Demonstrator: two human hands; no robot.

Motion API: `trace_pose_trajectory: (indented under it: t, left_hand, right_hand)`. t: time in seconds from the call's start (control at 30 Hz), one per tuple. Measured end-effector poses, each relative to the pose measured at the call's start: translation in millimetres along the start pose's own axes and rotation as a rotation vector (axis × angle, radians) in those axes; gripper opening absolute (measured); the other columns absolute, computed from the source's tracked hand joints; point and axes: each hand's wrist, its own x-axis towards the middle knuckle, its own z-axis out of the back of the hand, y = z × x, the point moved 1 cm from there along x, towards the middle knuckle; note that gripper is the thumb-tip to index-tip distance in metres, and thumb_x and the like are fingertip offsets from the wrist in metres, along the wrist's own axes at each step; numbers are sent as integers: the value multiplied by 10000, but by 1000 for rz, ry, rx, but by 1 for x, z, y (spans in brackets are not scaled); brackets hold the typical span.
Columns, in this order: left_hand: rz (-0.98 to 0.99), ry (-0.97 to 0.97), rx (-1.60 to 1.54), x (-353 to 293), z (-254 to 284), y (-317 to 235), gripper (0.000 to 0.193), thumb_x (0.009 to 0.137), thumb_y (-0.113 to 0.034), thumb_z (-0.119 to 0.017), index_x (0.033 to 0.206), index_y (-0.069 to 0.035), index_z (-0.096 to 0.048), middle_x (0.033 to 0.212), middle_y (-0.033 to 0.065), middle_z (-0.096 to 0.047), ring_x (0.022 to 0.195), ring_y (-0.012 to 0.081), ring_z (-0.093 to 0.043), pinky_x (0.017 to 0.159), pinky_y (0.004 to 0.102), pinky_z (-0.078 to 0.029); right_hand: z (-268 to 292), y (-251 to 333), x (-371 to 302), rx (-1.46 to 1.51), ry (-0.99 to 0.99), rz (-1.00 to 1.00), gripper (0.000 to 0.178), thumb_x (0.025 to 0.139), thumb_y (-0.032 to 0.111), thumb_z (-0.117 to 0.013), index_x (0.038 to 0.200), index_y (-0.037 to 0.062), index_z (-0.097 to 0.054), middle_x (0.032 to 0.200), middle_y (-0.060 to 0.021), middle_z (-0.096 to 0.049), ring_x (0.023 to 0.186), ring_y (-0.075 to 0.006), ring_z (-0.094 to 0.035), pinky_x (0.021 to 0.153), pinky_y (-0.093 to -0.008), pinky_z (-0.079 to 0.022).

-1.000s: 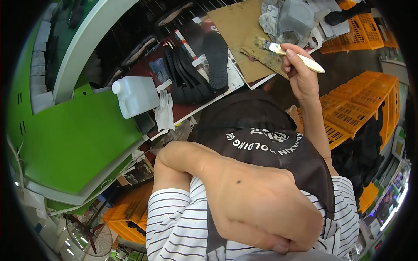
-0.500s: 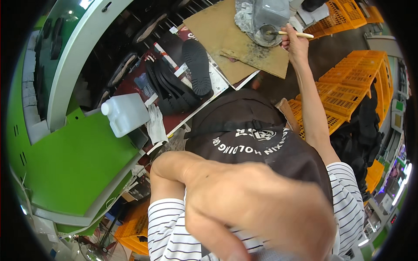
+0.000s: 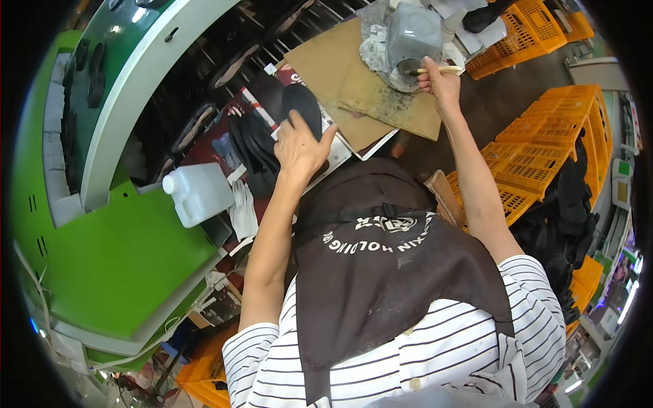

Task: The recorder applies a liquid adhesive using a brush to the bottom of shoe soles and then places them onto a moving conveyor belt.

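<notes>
My left hand (image 3: pixel 301 145) is stretched out over a single black shoe sole (image 3: pixel 301 102). Its fingers are spread, with the thumb apart, and nothing is gripped; whether the fingertips touch the sole I cannot tell. Beside it stands a row of black soles (image 3: pixel 250 139) packed together, partly behind my wrist. My right hand (image 3: pixel 442 87) is closed round the pale handle of a brush (image 3: pixel 450 69). The brush's dark end is in a small clear cup (image 3: pixel 406 73), next to a translucent plastic container (image 3: pixel 415 34) on the stained cardboard (image 3: pixel 401 109).
A white jug (image 3: pixel 199 194) and a white glove (image 3: pixel 243 211) lie to the left, beside a green panel (image 3: pixel 122 265). Orange crates (image 3: pixel 537 143) stand at the right, with black pieces (image 3: pixel 564 217) by them. A dark rack with shoe soles (image 3: pixel 231 68) runs along the far side.
My left hand has gone from close before the camera out to the single sole, its fingers now spread. My right hand keeps the brush at the cup. The view has shifted slightly.
</notes>
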Motion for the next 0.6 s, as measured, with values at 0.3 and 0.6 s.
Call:
trace_pose_trajectory:
  t: [0.3, 0.6]
  left_hand:
    - [94, 118, -71, 8, -22, 24, 812, 781, -373, -562, 1374, 95, -263, 966, 323, -611, 913, 422, -619, 825, 433, -481]
    - [180, 116, -744, 11, -16, 58, 762, 749, -331, -563, 1399, -7, -332, 921, 236, -638, 891, 336, -630, 802, 371, -456]
  right_hand:
    - [10, 9, -14, 266, -92, -47, 366, 867, 356, -645, 879, -10, -644, 665, -47, -611, 524, -96, -561, 491, -215, -455]
    - [12, 3, -30, 203, 19, 85, 270, 860, 280, -654, 913, 15, -654, 660, -18, -589, 534, -68, -519, 505, -207, -416]
